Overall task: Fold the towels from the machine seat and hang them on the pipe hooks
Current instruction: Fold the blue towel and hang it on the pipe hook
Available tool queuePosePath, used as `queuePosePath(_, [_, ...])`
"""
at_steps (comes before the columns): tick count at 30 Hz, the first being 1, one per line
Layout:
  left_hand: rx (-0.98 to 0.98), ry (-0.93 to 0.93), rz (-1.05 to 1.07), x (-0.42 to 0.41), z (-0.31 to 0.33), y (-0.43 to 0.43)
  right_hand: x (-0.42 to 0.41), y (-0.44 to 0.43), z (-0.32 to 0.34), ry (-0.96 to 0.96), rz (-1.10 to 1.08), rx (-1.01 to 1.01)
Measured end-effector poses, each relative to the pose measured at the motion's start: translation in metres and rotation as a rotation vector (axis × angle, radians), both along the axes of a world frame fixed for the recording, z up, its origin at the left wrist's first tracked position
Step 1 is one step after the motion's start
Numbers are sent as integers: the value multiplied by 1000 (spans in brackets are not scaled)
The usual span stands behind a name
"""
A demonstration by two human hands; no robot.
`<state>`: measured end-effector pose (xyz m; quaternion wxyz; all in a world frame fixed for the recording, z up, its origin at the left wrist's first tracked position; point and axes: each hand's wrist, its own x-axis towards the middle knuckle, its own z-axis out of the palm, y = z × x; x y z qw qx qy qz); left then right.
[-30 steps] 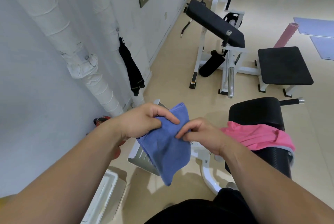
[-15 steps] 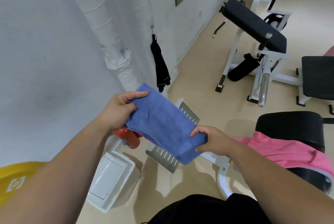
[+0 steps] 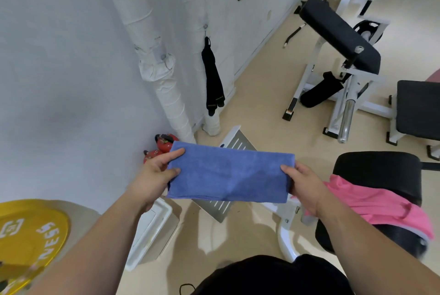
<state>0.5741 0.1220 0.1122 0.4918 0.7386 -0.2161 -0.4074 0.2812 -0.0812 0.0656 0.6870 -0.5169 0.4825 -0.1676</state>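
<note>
Blue towel: a folded blue terry-cloth towel (image 3: 229, 173) is stretched flat as a wide band in the air between both hands, above the floor and a perforated grey metal footplate (image 3: 235, 142).
Left hand: the left hand (image 3: 156, 174) pinches the towel's left short edge, with the thumb lying along the top corner.
Right hand: the right hand (image 3: 306, 185) grips the right short edge, with the fingers curled round it.
Pink towel: a crumpled pink cloth towel (image 3: 366, 199) lies draped over the black padded machine seat (image 3: 376, 166), just right of the right hand.
Pipes: two white wrapped pipes (image 3: 164, 85) run down the white wall. A black strap (image 3: 212, 80) hangs from a small metal hook (image 3: 205, 26) on the farther one.
Floor: red kettlebells (image 3: 165, 142) sit at the near pipe's base. A white plastic box (image 3: 152, 230) lies under the left forearm, and a yellow weight plate (image 3: 28, 237) is at lower left.
</note>
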Motion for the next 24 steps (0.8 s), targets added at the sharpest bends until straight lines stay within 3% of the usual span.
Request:
queuePosePath(7, [-3, -69, -44, -28, -6, 5, 27, 25, 16, 184, -61, -333])
queuePosePath(16, [-132, -212, -222, -52, 12, -6, 101, 80, 59, -15, 18, -295])
queuePosePath(24, [-293, -258, -198, -46, 22, 9, 140, 114, 67, -80, 105, -297])
